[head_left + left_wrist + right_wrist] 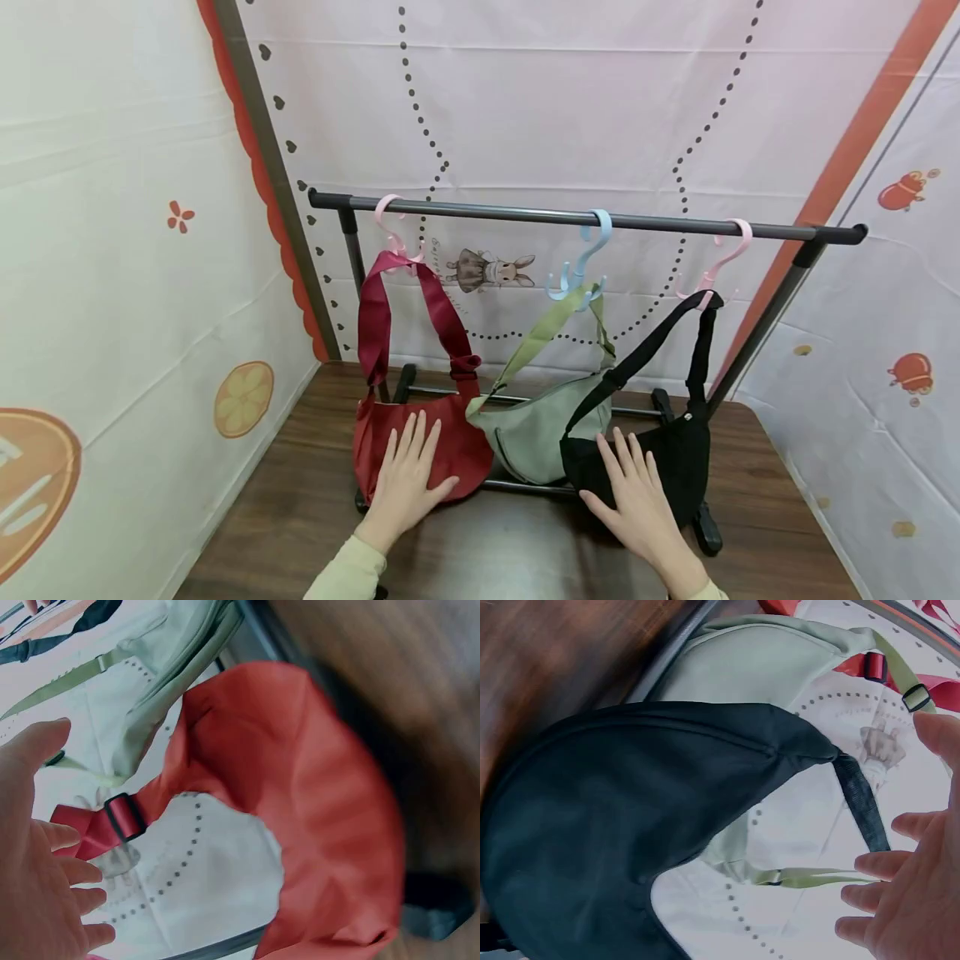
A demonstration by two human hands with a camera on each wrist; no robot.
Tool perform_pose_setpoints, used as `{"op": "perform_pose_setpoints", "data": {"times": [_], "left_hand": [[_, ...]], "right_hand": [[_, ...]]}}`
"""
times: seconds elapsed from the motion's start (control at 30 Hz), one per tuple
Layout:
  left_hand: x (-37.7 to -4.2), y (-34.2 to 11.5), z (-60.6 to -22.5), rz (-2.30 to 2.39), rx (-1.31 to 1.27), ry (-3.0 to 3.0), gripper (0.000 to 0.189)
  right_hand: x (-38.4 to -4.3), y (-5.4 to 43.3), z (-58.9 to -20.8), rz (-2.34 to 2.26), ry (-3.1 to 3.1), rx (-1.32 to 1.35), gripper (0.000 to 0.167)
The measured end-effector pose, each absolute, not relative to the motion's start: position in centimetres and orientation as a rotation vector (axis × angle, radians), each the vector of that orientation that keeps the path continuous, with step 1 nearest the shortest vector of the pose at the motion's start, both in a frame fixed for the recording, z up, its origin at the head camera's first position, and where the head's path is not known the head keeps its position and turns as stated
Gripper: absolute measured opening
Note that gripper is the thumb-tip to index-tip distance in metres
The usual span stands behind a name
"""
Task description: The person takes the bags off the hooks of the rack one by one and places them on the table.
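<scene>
Three shoulder bags hang by their straps from hooks on a rack: a red bag [467, 450] at left, a pale green bag [547, 425] in the middle and a black bag [686, 462] at right. My left hand [407, 479] is in front of the red bag with straight, spread fingers, holding nothing. Before the black bag my right hand [637, 500] is spread the same way and grips nothing. Each hand hides part of the bag behind it. In the left wrist view the red bag [315, 787] appears apart from the fingers; the black bag [615, 802] does likewise in the right wrist view.
A dark metal rail [495, 212] carries a pink hook [390, 225], a blue hook [588, 258] and another pink hook [727, 258]. The rack stands on a brown wooden table [300, 483]. Printed white cloth [562, 108] encloses the back and both sides.
</scene>
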State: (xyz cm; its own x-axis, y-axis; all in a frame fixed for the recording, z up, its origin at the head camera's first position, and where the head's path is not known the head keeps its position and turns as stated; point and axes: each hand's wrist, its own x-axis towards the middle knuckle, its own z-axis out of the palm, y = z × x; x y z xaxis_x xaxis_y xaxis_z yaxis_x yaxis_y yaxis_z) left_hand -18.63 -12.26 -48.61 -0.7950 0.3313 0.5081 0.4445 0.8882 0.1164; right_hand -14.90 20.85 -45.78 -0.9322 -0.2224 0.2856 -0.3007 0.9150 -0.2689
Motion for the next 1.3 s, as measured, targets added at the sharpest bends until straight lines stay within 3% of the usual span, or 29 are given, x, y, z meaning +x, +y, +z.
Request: {"op": "perform_pose_setpoints", "data": {"times": [0.53,1.3], "left_hand": [[-21.4,-13.6,-42.9,-0.172,-0.576,-2.470,0.079],[-26.1,-15.8,-29.2,-0.061,-0.703,-2.134,0.077]], "right_hand": [[-15.9,19.7,-43.6,0.425,-2.742,0.508,0.076],[-15.7,18.2,-42.7,0.414,-2.684,0.631,0.075]]}}
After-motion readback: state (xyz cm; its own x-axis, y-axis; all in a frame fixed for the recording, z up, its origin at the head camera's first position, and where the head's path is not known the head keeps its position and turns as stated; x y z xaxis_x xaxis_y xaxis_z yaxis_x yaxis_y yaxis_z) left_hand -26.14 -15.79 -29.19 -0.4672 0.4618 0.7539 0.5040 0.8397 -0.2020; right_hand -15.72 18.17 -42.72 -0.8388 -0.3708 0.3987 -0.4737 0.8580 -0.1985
